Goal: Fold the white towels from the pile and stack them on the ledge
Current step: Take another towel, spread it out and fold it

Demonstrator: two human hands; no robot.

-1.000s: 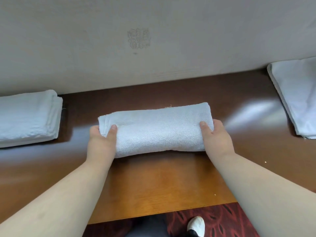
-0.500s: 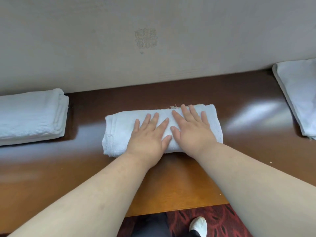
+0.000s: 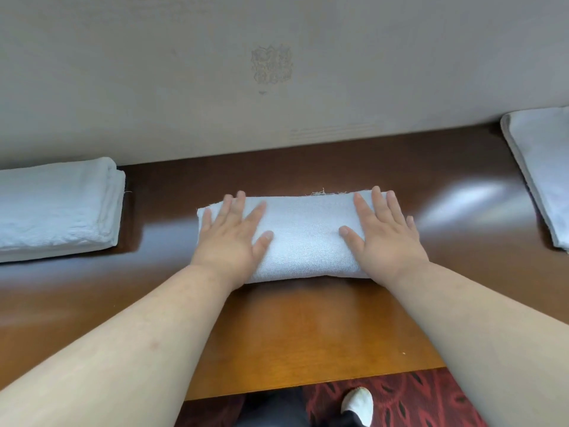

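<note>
I am pressing both palms flat on the folded towel (image 3: 303, 238), which is lying in the middle of the wooden ledge (image 3: 308, 328). Half a second ago my hands were side by side at its centre; they are now spreading outward, my left hand (image 3: 229, 238) sitting at the towel's left end and my right hand (image 3: 386, 238) at its right end. A second ago I was gripping the ends; I am now holding nothing, fingers straight and splayed on the cloth. I am judging this to be the smoothing stroke that finishes the fold, so this towel is nearly ready to be moved.

No containers are showing. A stack of folded towels (image 3: 58, 208) is lying on the ledge well to the left, against the wall (image 3: 154, 72). Another white towel (image 3: 545, 167) is lying at the far right, cut off by the frame edge; I cannot tell whether it is the pile.
</note>
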